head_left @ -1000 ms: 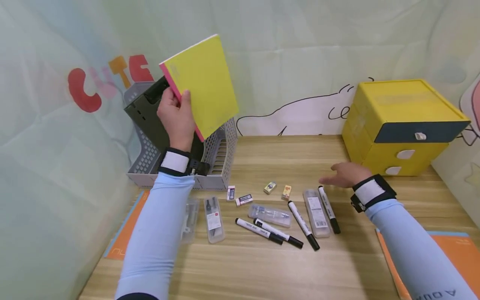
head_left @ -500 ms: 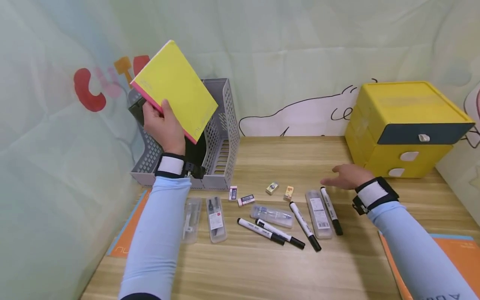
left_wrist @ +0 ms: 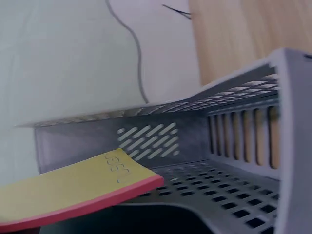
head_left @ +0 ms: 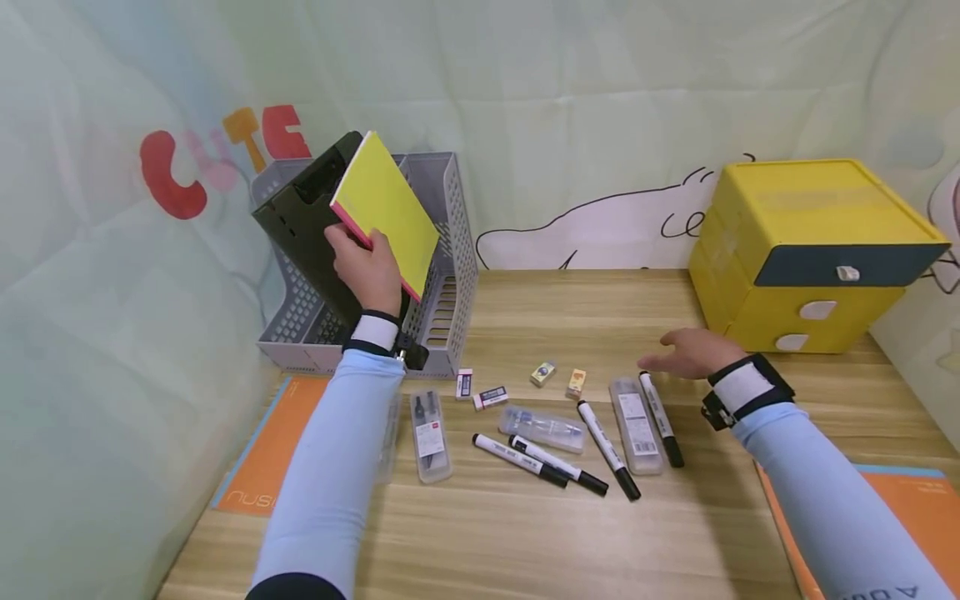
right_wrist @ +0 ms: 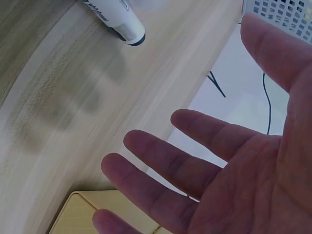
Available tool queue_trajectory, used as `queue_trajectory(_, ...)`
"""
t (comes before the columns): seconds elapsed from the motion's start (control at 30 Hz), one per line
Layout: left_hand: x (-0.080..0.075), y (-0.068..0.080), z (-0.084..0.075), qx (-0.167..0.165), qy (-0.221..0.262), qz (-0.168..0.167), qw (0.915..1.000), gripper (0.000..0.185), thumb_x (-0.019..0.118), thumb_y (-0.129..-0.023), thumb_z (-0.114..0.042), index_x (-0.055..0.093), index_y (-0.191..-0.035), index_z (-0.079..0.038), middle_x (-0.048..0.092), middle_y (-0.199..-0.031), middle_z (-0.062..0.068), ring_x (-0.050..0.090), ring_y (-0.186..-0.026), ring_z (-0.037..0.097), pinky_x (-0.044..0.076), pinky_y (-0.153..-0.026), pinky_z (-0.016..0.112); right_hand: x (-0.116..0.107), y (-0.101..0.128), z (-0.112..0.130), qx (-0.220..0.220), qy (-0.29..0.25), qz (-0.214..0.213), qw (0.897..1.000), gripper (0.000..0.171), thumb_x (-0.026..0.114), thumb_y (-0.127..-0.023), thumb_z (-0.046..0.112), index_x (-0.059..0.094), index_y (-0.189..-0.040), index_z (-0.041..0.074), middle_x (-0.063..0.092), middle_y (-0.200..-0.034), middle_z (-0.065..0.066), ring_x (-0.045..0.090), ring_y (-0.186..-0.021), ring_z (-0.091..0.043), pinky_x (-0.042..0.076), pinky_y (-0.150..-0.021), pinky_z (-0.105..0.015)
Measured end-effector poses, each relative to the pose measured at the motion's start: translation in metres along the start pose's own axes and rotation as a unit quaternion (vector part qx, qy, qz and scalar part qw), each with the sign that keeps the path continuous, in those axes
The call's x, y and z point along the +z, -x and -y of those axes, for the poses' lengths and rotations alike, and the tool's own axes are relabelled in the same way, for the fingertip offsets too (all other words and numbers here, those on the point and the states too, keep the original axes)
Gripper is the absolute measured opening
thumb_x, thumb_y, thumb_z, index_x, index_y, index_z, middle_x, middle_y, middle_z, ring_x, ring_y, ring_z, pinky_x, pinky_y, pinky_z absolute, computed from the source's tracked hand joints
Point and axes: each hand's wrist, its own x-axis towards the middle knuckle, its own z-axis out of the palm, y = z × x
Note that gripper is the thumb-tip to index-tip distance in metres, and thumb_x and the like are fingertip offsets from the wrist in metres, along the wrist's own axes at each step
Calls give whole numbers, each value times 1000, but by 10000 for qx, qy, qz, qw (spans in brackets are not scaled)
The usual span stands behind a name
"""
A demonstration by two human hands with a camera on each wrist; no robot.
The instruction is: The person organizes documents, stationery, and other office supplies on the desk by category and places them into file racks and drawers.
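Left hand (head_left: 369, 268) up at the back left of the bench (head_left: 525, 533), fingers and thumb pinching the lower corner of a yellow notebook (head_left: 386, 208) with a pink spine. The notebook tilts, its lower end dipping into the grey mesh file rack (head_left: 450, 250); it leans just in front of a dark folder (head_left: 307, 217) standing in the same rack. From the left wrist view, the notebook's (left_wrist: 73, 190) yellow cover and pink edge hang over the rack's (left_wrist: 234, 146) perforated floor and slotted wall; whether it touches the floor, cannot tell.

Right hand (head_left: 693, 350) over on the other side, hovering low above the bench, fingers straight and spread, holding nothing. The right wrist view confirms it: open palm (right_wrist: 234, 170), fingers fanned, with the capped end of a marker (right_wrist: 114, 19) lying on the wood beyond them. That marker (head_left: 658, 417) sits just beside the hand in the head view, next to a clear plastic case (head_left: 634, 425).

Spread across the middle of the bench: three more black-and-white markers (head_left: 555, 462), another clear case (head_left: 542, 429), a compass case (head_left: 429, 433), four small erasers (head_left: 489, 397). A yellow drawer box (head_left: 810, 250) stands at the back right. Orange notebooks lie at the front left (head_left: 258, 467) and front right (head_left: 911, 517) edges.
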Motion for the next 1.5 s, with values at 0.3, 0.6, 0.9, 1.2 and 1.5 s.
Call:
queue_trajectory(0.3,18,14,28,-214,-348,272,9988,32,56,-102,-23,40,-123,-4,55,-118,14,60,-111,21,49,-93,31,6,0,3,-61,-135,73,9999,84,55,-95,57,46,-136,-15,47,-136,-39,49,-120,-52,40,-99,-61)
queue_trajectory(0.6,22,25,73,-645,-1799,554,9800,28,56,-101,-21,48,-119,-1,57,-118,18,57,-116,33,45,-98,44,14,-1,3,1,-208,262,9994,83,54,-96,56,45,-137,-15,46,-136,-39,52,-117,-50,41,-97,-60)
queue_trajectory(0.9,17,19,74,-719,-2299,1053,9648,36,60,-100,-26,51,-123,0,61,-118,21,61,-112,37,49,-95,48,19,-1,-1,115,-266,351,9990,83,55,-95,57,45,-138,-14,46,-136,-38,54,-114,-47,43,-96,-59)
queue_trajectory(1.2,23,10,62,-721,-2189,1205,9656,41,59,-101,-29,50,-127,1,59,-119,21,60,-114,35,48,-97,44,5,-2,0,133,-203,210,9995,79,53,-97,53,45,-138,-14,46,-136,-39,54,-115,-48,42,-97,-60)
queue_trajectory(1.5,17,17,65,-571,-1930,1190,9723,35,63,-99,-28,54,-117,1,60,-114,20,59,-109,33,48,-90,44,6,-3,1,162,-164,265,9994,77,53,-98,51,44,-138,-14,45,-138,-39,50,-120,-50,39,-100,-61)
